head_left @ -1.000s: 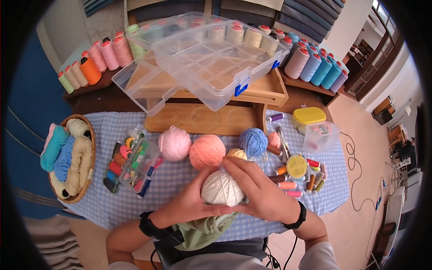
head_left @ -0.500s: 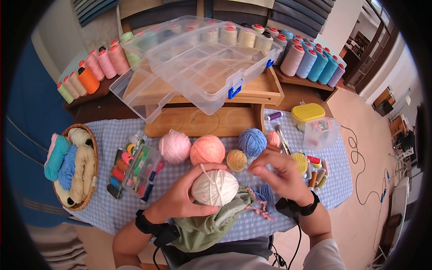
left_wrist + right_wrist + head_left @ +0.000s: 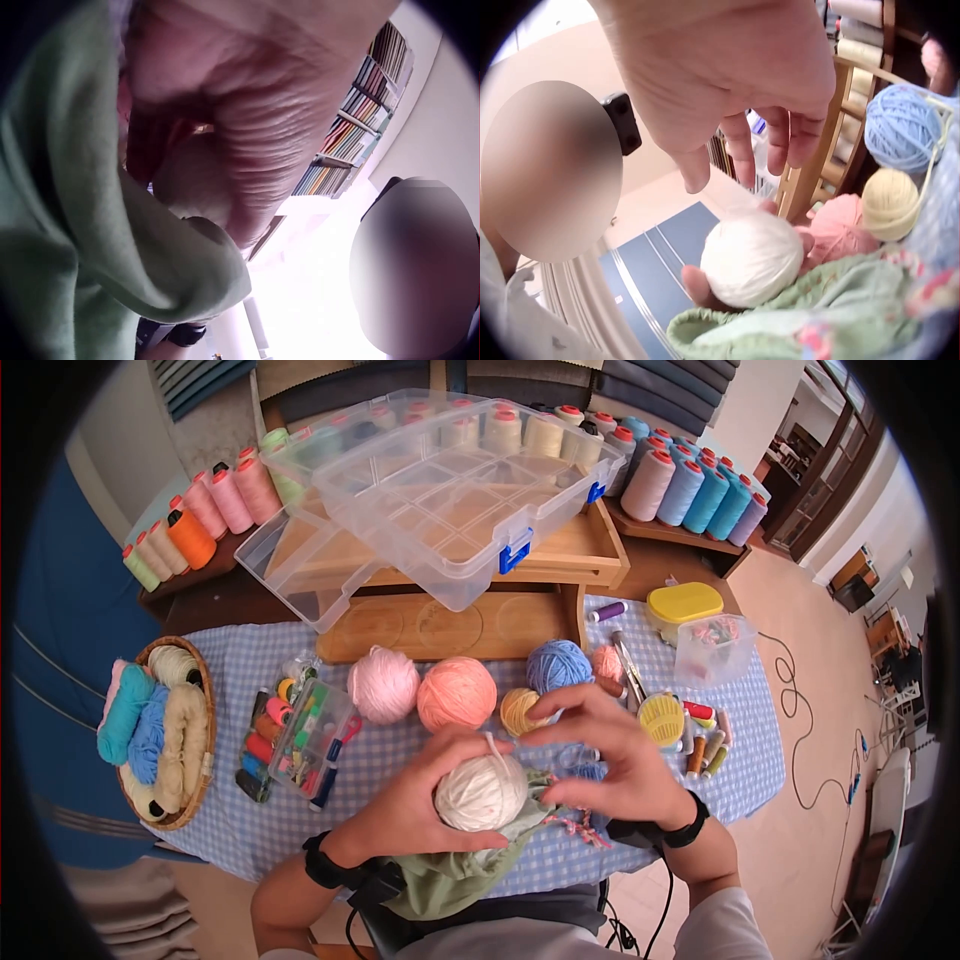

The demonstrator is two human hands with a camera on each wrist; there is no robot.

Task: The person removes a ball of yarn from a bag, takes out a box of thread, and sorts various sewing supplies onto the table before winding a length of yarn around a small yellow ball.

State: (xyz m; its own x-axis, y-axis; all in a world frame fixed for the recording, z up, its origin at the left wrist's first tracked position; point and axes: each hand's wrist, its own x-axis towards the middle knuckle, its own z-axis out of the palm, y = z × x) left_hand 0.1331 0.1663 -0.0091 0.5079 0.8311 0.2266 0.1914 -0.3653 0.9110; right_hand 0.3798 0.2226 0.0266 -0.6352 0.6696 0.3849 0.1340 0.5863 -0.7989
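Note:
A ball of white yarn (image 3: 482, 793) sits in my left hand (image 3: 412, 790), whose thumb and fingers curl round it from the left. A loose strand stands up at its top. Just right of the ball, my right hand (image 3: 615, 755) hovers with fingers and thumb spread; the right wrist view shows a gap between these fingers (image 3: 739, 146) and the white ball. Under the ball lies a soft green cloth bag (image 3: 440, 880) with a multicoloured cord (image 3: 580, 828). Beyond the hands sit pink (image 3: 384, 685), coral (image 3: 457, 693), small yellow (image 3: 520, 712) and blue (image 3: 558, 666) yarn balls.
A basket of skeins (image 3: 205, 760) stands at the left, beside a clear box of sewing bits (image 3: 312, 738). Scissors (image 3: 630, 665), thread spools (image 3: 697, 755) and a yellow-lidded tub (image 3: 685, 601) lie right. A large clear divided case (image 3: 450, 525) rests on the wooden stand behind.
My right hand came off the white ball and moved right, then spread its fingers and came back toward it. The left hand has kept holding the ball, which has turned a little.

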